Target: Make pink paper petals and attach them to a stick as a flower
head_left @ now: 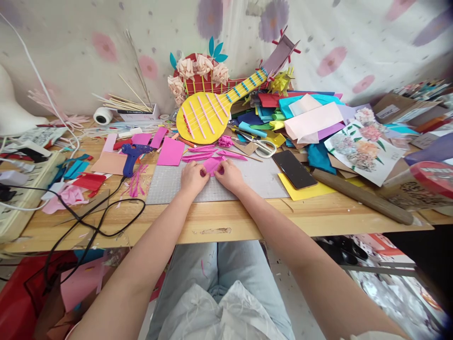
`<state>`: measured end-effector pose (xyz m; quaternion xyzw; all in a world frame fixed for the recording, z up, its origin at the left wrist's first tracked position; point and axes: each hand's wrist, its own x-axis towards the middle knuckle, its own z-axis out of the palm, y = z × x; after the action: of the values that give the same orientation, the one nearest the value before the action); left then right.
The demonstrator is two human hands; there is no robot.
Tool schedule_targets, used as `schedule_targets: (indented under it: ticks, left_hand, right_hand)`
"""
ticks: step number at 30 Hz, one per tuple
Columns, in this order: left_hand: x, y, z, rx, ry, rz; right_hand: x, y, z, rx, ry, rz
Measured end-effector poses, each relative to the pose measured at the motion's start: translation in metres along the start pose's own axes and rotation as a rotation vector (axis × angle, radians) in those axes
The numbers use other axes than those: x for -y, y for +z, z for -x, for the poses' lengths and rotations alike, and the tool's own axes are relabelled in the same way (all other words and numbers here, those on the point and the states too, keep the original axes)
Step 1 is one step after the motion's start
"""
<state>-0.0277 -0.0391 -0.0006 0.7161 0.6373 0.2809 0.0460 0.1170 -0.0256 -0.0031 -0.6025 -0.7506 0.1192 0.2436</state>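
Note:
Between my two hands, over the grey cutting mat (pixel 166 186), is a small magenta paper piece (pixel 213 164). My left hand (pixel 193 178) pinches its left edge with thumb and fingers. On the opposite edge my right hand (pixel 230 175) pinches it in the same way. Just beyond the hands lie several folded magenta strips (pixel 200 153) and a crumpled magenta paper flower (pixel 225 140). A flat magenta rectangle (pixel 170 151) rests on the mat's far left corner.
A blue glue gun (pixel 132 156) with a black cord stands on the left. Scissors (pixel 264 147), a black phone (pixel 294 169) and a wooden stick (pixel 361 196) lie to the right. Behind the mat leans a yellow paper lute (pixel 203 118), beside piled coloured paper (pixel 311 118).

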Motion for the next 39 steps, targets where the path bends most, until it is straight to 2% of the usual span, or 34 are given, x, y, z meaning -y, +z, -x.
schedule_targets:
  ticks: [6,12,26,39]
  left_hand:
    - [0.0,0.002,0.0,0.051,0.058,-0.011]
    - [-0.006,0.001,0.001,0.056,-0.013,-0.015]
    - [-0.008,-0.001,-0.005,0.14,-0.154,0.057]
    - [0.003,-0.003,-0.008,0.201,-0.135,0.099]
  right_hand:
    - [0.006,-0.005,0.006,0.036,-0.048,0.114]
    - [0.009,-0.006,0.008,0.058,-0.083,0.232]
    - [0.008,-0.007,0.009,0.06,-0.129,0.265]
    - [-0.001,-0.011,0.007,0.122,-0.155,0.214]
